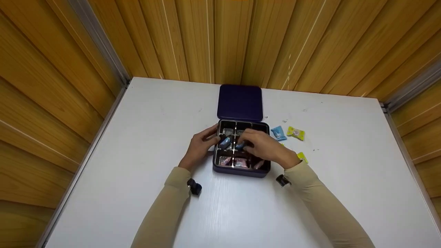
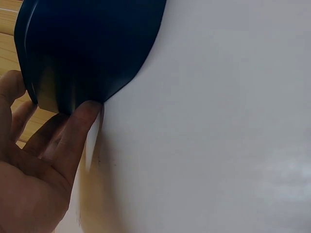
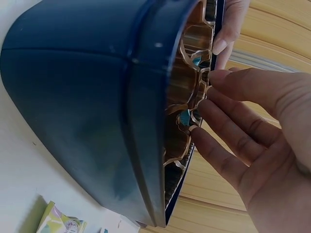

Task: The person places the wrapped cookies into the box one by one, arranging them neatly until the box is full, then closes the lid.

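A dark blue tin box [image 1: 240, 171] with a divided insert stands on the white table. My left hand [image 1: 200, 146] steadies its left side, thumb at the rim and fingers along the outer wall; the left wrist view shows these fingers against the blue wall. My right hand [image 1: 262, 144] reaches into the middle compartment, its thumb and fingertips about a blue-wrapped candy [image 1: 240, 145], partly hidden by them. Another blue candy [image 1: 225, 142] lies in the middle-left compartment. Pink candies [image 1: 240, 162] lie in the front row.
Behind the box lies its dark blue lid [image 1: 240, 102]. Right of the box are a blue candy [image 1: 278, 133] and a yellow candy [image 1: 296, 133]; another yellow candy [image 1: 302, 157] is partly covered by the right wrist. Wood-patterned panels [image 1: 234, 41] enclose the table's back and sides.
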A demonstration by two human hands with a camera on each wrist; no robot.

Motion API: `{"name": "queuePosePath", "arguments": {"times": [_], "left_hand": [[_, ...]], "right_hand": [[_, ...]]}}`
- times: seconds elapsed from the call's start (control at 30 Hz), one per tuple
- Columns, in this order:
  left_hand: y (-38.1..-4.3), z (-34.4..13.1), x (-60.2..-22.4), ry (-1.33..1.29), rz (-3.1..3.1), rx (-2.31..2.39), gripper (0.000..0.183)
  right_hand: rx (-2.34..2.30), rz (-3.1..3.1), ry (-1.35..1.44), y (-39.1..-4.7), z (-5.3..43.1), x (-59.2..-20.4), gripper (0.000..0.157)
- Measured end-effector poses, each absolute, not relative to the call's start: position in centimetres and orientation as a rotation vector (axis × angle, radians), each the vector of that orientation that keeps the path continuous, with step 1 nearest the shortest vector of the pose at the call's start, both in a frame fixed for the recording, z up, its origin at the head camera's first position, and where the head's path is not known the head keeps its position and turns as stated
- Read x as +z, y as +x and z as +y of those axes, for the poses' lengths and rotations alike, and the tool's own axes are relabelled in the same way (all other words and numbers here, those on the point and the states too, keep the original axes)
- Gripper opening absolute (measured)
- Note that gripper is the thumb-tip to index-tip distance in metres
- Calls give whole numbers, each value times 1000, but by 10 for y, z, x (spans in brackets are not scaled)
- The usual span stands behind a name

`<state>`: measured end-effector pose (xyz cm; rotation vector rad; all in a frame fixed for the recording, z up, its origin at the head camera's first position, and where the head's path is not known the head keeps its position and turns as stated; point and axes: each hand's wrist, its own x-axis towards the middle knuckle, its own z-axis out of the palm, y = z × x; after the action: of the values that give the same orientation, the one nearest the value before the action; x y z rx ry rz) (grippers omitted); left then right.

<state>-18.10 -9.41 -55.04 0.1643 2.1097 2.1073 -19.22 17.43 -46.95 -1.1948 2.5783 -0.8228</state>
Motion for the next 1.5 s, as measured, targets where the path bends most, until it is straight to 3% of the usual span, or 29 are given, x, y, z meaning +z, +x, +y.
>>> {"name": "queuePosePath", "arguments": {"times": [0.93,1.5], "left_hand": [[-181,-94,-550,120,2113,2081,55],[-181,-92,-549,108,2083,2117,55]], "right_hand": [[-881,2672,-1171,-189,189,-463,22],[-958,2849,-980,-194,210,-462,24]]}}
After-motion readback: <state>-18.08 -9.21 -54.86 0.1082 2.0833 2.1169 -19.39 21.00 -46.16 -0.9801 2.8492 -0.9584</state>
